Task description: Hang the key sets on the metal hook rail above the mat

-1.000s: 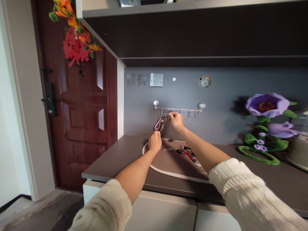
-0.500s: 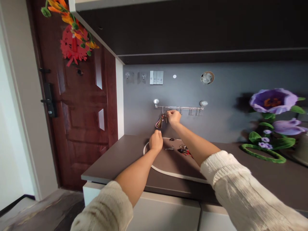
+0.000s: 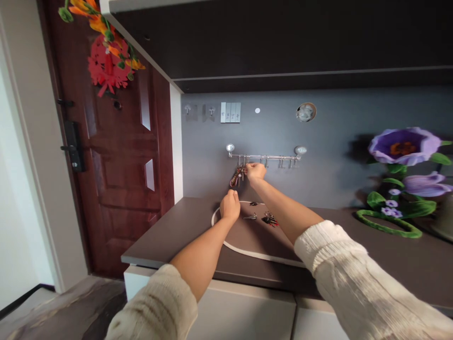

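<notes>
A chrome hook rail is fixed to the grey wall above a dark counter. My right hand is raised to the rail's left end, fingers pinched on a key bunch with a brown fob that hangs at a hook there. My left hand is curled into a loose fist just below, over the left rim of an oval brown tray. What it holds, if anything, is hidden. More keys and a single key lie on the tray.
A dark red door with a black handle stands to the left. Purple fabric flowers and a green loop sit on the counter at right. Light switches and small hooks are on the wall above the rail. A dark cabinet hangs overhead.
My right hand has lifted the key bunch up to the rail's left hooks. The pink loop seen earlier no longer shows. My left hand has barely moved.
</notes>
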`<state>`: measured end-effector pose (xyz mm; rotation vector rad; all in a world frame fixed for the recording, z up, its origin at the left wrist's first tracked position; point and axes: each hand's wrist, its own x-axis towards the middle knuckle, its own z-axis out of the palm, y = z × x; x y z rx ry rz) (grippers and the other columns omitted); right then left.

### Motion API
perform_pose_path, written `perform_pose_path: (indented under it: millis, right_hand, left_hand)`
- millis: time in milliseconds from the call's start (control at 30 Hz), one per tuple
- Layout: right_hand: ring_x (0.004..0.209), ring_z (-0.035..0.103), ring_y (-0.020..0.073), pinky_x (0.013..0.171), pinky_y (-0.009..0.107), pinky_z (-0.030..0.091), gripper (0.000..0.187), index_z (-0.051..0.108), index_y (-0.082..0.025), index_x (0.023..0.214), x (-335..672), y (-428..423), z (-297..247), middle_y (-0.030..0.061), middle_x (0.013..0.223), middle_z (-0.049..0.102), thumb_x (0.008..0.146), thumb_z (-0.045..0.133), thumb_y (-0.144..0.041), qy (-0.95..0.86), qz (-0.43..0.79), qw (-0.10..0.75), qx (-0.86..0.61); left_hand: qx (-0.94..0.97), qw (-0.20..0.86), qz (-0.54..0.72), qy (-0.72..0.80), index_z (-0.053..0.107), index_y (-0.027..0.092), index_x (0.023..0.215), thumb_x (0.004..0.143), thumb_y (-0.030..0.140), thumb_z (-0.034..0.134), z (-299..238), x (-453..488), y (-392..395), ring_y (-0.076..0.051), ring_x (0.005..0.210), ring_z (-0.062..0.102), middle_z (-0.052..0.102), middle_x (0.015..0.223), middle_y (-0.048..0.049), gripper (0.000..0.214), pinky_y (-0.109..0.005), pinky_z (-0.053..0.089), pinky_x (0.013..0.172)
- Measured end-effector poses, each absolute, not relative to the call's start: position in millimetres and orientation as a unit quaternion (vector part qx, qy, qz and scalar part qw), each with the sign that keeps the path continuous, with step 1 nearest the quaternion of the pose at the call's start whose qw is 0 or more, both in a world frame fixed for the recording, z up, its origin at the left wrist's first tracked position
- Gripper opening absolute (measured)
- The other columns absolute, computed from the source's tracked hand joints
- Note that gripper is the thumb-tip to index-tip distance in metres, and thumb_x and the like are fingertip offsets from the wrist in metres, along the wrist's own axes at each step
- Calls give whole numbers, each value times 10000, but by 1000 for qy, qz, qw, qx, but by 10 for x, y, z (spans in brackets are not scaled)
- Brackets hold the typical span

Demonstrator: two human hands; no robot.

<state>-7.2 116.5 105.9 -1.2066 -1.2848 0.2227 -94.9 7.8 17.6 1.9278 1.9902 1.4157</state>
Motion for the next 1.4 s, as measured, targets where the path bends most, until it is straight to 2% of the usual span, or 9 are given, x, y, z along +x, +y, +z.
perform_pose_path:
  millis: [367, 833, 1167, 1400]
  right_hand:
    - [640, 607, 129, 707, 263, 472, 200, 665, -126, 797, 13, 1098, 922, 53, 702, 672, 714, 519, -234, -557, 126, 661, -487]
    - [577, 584, 120, 579, 235, 467, 170, 631, -116, 757, 207, 686, 906, 56, 684, 656, 732, 511, -234, -583, 192, 642, -459]
    - [691, 624, 128, 714, 268, 473, 166, 617, -124, 872, 653, 225, 593, 61, 752, 676, 763, 522, -207, -675, 197, 561, -437]
    - [776, 618, 140, 763, 277, 450, 164, 645, -166, 877, 919, -77, 307, 45, 855, 682, 760, 544, -222, -731, 108, 465, -487]
  left_hand:
    - [618, 24, 464, 634, 524, 175, 905, 892, 295, 221, 193, -963, 62, -198, 833, 599, 651, 873, -107, 326, -281, 393, 699]
    - [659, 24, 468, 588, 540, 191, 916, 883, 297, 274, 177, -968, 76, -171, 800, 591, 647, 863, -68, 288, -256, 388, 686]
    - [733, 39, 455, 504, 568, 186, 902, 843, 262, 379, 151, -992, -5, -121, 773, 555, 631, 854, -25, 211, -231, 397, 718]
    - [795, 15, 406, 451, 605, 170, 848, 807, 215, 435, 101, -1004, -34, -129, 832, 534, 609, 892, -37, 180, -238, 406, 781]
